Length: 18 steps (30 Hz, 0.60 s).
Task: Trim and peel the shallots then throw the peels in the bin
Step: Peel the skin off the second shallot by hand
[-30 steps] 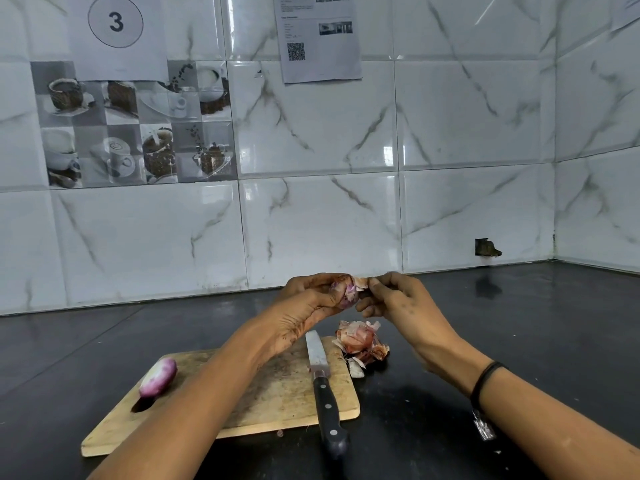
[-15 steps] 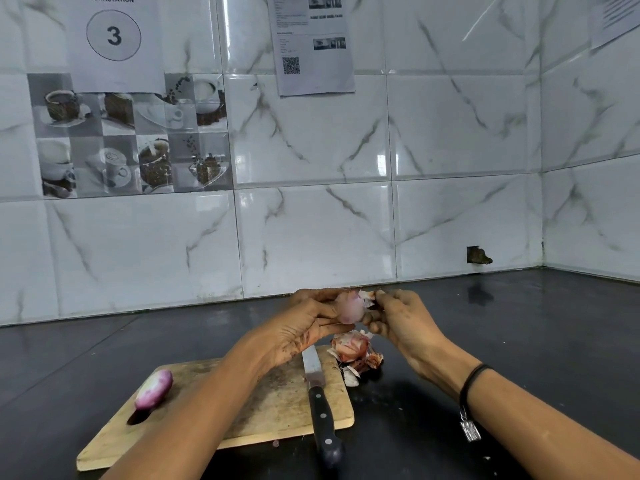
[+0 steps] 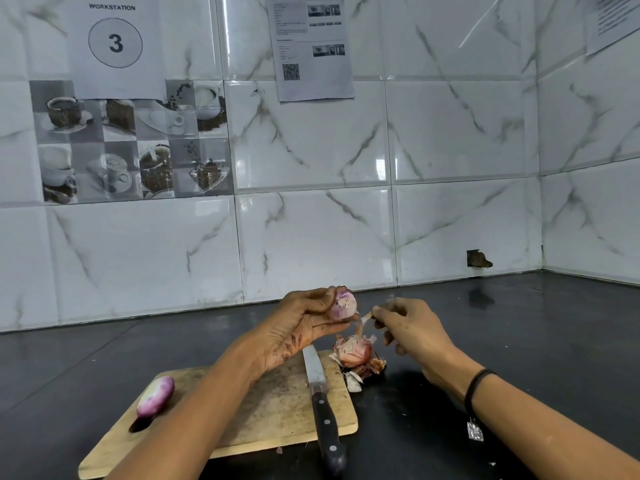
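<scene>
My left hand [image 3: 301,320] holds a pale pink shallot [image 3: 342,304] between thumb and fingers, above the counter. Just right of it, my right hand [image 3: 410,323] pinches a thin strip of peel [image 3: 363,320] that still hangs from the shallot. Below the hands a pile of reddish peels [image 3: 356,356] lies at the right end of the wooden cutting board [image 3: 270,410]. A peeled purple-white shallot [image 3: 156,396] rests at the board's left end. No bin is in view.
A black-handled knife [image 3: 323,407] lies along the board's right side, handle toward me, overhanging the front edge. The board sits on a black counter [image 3: 519,341] against a white tiled wall [image 3: 311,220]. Small scraps lie near the knife handle.
The right hand has pulled away to the right, drawing a strip of peel off the shallot. The left hand has turned the shallot so more of its bare surface shows.
</scene>
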{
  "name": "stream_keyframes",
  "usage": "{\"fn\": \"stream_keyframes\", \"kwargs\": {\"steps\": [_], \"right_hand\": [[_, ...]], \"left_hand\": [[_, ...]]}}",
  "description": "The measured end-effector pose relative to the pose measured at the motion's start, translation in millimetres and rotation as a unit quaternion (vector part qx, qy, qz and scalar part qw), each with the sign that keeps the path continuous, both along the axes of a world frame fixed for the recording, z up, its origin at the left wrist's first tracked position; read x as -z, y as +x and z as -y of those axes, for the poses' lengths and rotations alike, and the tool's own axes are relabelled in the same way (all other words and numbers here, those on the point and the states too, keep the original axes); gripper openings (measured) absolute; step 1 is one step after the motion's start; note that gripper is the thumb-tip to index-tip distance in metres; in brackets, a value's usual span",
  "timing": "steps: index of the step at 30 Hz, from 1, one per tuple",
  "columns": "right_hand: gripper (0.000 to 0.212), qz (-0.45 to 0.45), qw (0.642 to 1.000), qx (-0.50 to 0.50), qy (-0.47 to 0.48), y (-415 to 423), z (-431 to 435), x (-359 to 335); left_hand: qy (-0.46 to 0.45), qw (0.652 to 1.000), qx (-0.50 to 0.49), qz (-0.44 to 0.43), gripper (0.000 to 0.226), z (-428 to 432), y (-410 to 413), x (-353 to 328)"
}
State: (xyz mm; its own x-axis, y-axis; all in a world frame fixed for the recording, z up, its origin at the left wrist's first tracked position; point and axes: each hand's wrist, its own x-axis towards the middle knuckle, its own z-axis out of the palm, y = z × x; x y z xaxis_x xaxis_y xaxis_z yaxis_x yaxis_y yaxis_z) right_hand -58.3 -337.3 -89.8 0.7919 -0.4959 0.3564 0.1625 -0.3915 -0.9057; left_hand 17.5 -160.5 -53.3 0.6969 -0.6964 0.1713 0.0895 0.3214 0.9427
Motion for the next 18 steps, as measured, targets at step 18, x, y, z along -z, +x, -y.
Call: {"fn": "stream_keyframes", "kwargs": {"steps": [18], "right_hand": [[0.022,0.206,0.948,0.008,-0.245,-18,-24,-11]], "left_hand": [[0.002,0.996,-0.082,0.023,0.06,3,2,-1]]}}
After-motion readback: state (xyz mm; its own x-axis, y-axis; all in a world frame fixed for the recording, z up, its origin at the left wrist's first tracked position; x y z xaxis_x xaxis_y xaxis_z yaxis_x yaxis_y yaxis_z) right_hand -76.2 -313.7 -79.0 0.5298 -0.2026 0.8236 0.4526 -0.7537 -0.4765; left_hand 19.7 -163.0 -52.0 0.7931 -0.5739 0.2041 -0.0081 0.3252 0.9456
